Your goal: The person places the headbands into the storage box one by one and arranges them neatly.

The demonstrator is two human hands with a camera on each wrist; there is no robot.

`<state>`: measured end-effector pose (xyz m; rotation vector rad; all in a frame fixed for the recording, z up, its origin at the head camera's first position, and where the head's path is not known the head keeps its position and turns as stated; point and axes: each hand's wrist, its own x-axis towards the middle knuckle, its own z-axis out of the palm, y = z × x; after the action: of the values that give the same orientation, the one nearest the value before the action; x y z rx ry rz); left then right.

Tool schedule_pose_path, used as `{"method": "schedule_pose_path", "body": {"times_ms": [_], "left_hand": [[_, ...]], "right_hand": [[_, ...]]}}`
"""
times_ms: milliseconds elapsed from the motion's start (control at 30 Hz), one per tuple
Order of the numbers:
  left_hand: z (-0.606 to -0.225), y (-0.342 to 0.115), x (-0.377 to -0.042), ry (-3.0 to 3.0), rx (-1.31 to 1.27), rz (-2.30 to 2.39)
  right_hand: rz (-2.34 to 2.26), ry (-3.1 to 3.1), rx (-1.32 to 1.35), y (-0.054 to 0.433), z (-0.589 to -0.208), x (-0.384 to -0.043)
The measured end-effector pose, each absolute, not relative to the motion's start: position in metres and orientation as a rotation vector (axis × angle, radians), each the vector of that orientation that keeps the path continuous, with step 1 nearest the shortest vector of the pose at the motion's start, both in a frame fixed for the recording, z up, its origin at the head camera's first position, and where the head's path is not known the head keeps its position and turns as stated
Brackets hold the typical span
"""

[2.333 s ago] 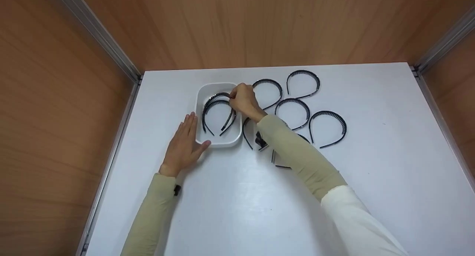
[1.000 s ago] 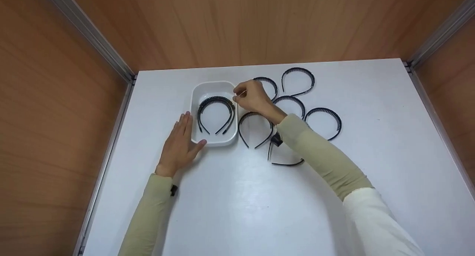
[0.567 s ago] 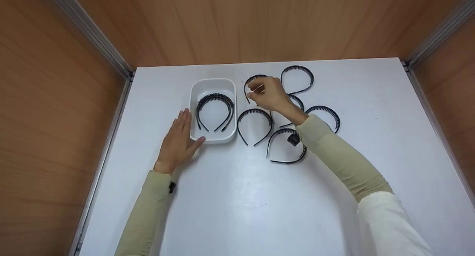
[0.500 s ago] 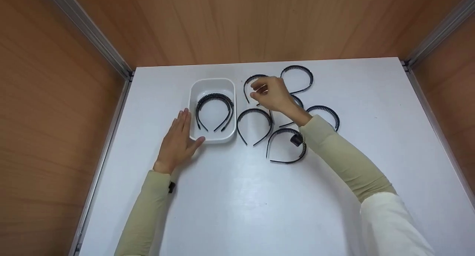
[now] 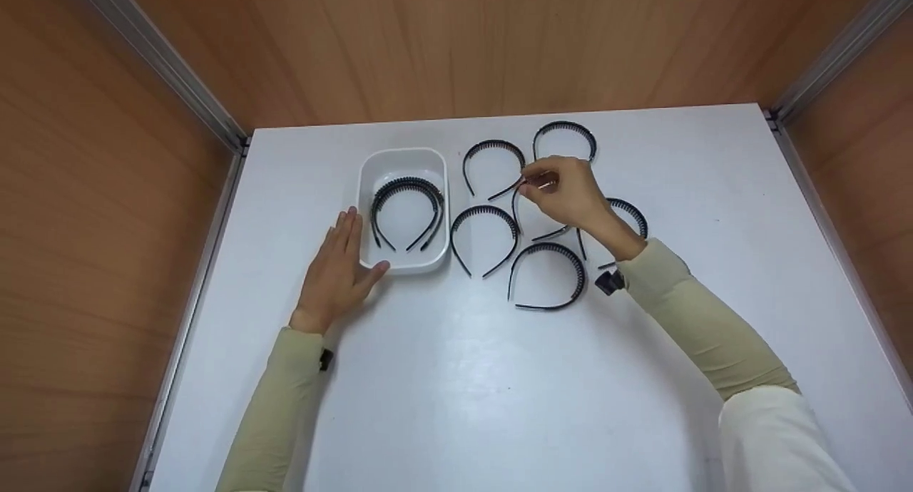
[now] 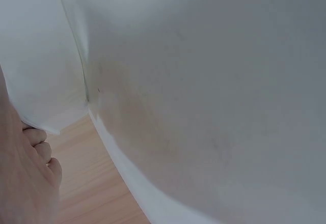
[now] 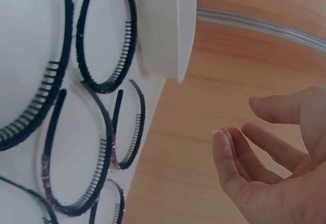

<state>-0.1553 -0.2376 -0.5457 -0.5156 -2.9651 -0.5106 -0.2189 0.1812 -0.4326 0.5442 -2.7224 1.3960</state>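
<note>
In the head view my left hand [image 5: 328, 274] lies with straight fingers along the left wall of a white tray [image 5: 403, 269], thumb at its front corner. Black toothed headbands [image 5: 406, 182] lie nested inside the tray. My right hand [image 5: 570, 196] hovers over the loose headbands, fingers loosely bent, partly covering the middle headband [image 5: 551, 234]. The right wrist view shows this hand [image 7: 270, 158] with a gap between thumb and fingers and nothing held. In the left wrist view the left hand [image 6: 28, 168] is cut off at the edge.
Around the right hand are a back-left headband [image 5: 493, 143], a back headband [image 5: 564, 125], a left headband [image 5: 485, 209], a front headband [image 5: 542, 308] and a right headband [image 5: 632, 207]. They lie on a white table [image 5: 428, 406], with a wooden panel [image 5: 456, 50] behind it.
My right hand has let go of a headband in the tray and moved right, over the loose headbands. The left hand stays at the tray.
</note>
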Motion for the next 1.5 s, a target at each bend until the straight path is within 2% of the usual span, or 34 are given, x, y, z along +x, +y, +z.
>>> {"method": "schedule_pose_path", "body": {"times_ms": [800, 1200, 1500], "left_hand": [[-0.548, -0.238, -0.152, -2.954, -0.511, -0.506], [-0.549, -0.237, -0.150, -2.954, -0.509, -0.518], [-0.547, -0.237, -0.151, -2.983, -0.499, -0.505]], "right_hand": [[1.336, -2.752, 0.420, 0.240, -0.485, -0.162], [1.332, -2.776, 0.249, 0.274, -0.493, -0.157], [1.224, -2.745, 0.165, 0.304, -0.501, -0.168]]}}
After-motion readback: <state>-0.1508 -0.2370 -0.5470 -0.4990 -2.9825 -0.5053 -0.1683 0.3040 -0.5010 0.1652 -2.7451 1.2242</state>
